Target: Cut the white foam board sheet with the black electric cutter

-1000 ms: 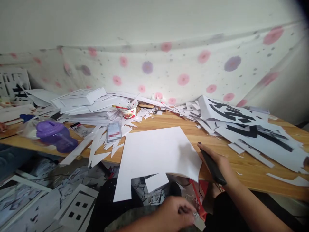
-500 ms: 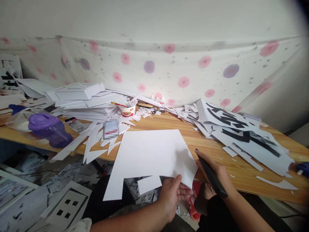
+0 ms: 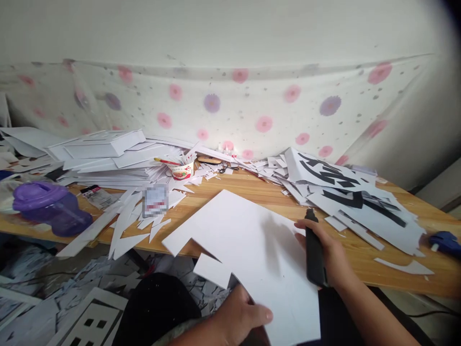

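Observation:
A white board [image 3: 248, 240] with cutouts along its near edge lies partly on the wooden table and juts over the front edge, turned at an angle. My left hand [image 3: 245, 312] grips its near edge, thumb on top and fingers hidden beneath. In my right hand [image 3: 326, 250] is a black handheld tool [image 3: 314, 254], held upright beside the board's right side. The tool's tip is pointed away from me, and no blade can be made out.
On the table [image 3: 266, 192], paper stacks [image 3: 104, 166], a purple bottle [image 3: 54, 206] and a paper cup [image 3: 181, 170] stand left. Black-marked sheets [image 3: 363, 206] and a blue object [image 3: 444, 241] lie right. Scissors [image 3: 228, 169] rest at the back. Scraps cover the floor.
The board has turned clockwise, its near part now closer to me. My left hand has moved down with it. The black tool has become more upright, and the view has shifted slightly right.

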### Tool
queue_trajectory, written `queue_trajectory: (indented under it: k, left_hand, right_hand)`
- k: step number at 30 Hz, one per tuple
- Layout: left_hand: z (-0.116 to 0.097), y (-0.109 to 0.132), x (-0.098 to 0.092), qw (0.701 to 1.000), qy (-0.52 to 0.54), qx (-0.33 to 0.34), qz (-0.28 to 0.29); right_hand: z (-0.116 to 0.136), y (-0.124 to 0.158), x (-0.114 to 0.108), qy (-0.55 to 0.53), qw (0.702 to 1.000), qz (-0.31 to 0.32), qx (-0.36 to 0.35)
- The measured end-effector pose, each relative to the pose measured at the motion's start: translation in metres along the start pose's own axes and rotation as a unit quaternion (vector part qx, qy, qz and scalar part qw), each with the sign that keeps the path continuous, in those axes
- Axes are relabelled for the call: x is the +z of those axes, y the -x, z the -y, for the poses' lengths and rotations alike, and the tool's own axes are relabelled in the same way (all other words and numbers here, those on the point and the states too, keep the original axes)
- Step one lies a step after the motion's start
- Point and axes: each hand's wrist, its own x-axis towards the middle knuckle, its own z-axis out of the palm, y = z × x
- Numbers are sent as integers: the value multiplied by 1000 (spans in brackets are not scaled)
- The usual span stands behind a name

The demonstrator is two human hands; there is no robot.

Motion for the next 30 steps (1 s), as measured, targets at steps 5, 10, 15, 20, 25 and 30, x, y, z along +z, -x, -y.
queue_trajectory:
  k: [5, 10, 15, 20, 25, 30]
  left_hand:
    - [-27, 11, -20, 999, -3, -28, 46]
    - [-41, 12, -34, 999, 9, -34, 23]
    - [-57, 14, -44, 999, 10, -33, 31]
    - [-70, 4, -49, 1000, 3, 0, 0]
    - [-79, 2, -62, 987, -16, 96, -130]
    - [-119, 41, -128, 814, -305, 254, -424]
  right_hand:
    - [11, -2, 4, 37, 995, 94, -18]
    - [13, -4, 6, 53, 994, 92, 15]
    - [7, -4, 2, 70, 993, 90, 36]
    - [-11, -5, 0, 55, 993, 85, 67]
    - [-22, -8, 8, -24, 996, 37, 73]
    - [-14, -25, 20, 123, 985, 122, 16]
